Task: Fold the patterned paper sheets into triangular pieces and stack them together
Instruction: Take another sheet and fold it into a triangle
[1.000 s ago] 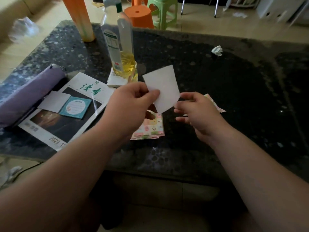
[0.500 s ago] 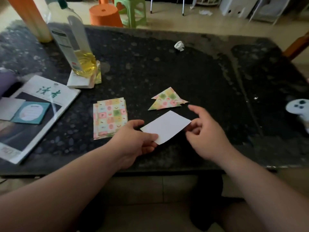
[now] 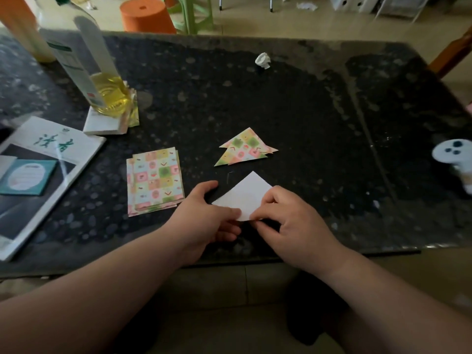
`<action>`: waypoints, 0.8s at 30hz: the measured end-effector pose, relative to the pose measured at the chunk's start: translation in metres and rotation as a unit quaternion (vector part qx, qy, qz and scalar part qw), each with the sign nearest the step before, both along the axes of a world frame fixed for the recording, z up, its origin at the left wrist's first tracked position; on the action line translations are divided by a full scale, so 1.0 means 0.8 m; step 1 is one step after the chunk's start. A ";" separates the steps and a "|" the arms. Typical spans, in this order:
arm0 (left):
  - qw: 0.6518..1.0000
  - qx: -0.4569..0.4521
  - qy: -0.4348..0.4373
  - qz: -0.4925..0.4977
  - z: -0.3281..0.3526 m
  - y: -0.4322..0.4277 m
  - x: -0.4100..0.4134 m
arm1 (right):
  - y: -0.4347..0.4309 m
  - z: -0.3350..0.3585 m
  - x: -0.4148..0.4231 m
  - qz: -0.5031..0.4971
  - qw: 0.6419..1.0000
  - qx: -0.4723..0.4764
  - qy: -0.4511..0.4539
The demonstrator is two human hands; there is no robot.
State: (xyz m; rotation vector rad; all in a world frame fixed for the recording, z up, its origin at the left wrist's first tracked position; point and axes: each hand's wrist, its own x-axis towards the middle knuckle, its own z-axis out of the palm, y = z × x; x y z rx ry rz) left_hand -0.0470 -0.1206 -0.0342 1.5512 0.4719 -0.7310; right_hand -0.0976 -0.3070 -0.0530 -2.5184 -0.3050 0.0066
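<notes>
Since the earlier frame the white sheet [image 3: 246, 198] has been turning, so that one corner is now pointing toward the top of the frame. The right grip [image 3: 288, 226], which was sitting just off the sheet's right corner, has been moving onto it.

The sheet is lying white side up in the lower centre of the frame, close to the near edge of the tabletop [image 3: 306, 118]. Whether it is resting flat is not clear. The left grip [image 3: 204, 215] is pinching the sheet's lower left edge, with the thumb lying on top and the fingers curling underneath. The right grip is pinching the bottom corner with curled fingers, and is also covering the sheet's right side.

The stack [image 3: 154, 180] of patterned sheets is sitting just left of the left grip. The folded triangles [image 3: 245, 148] are lying overlapped just above the white sheet, apart from it.

In the upper left a bottle [image 3: 86, 60] of yellow liquid is standing on a white pad. A magazine [image 3: 46, 169] is lying at the left edge with a teal card [image 3: 26, 177] on it. A paper ball [image 3: 263, 60] is sitting at upper centre, and a white controller [image 3: 457, 159] is showing at the right edge.
</notes>
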 end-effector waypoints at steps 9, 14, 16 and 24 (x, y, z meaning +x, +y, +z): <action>0.792 0.310 -0.386 -0.357 -0.003 0.040 0.003 | -0.004 0.000 0.019 -0.085 0.979 0.042 0.183; 0.781 0.311 -0.399 -0.365 -0.021 0.037 -0.003 | 0.006 0.007 0.028 -0.140 0.966 0.058 0.209; 0.777 0.314 -0.406 -0.365 -0.025 0.037 0.001 | 0.010 0.007 0.031 -0.151 0.964 0.057 0.213; 0.745 0.331 -0.378 -0.438 -0.026 0.034 0.000 | 0.005 0.030 0.033 -0.048 0.972 -0.087 0.213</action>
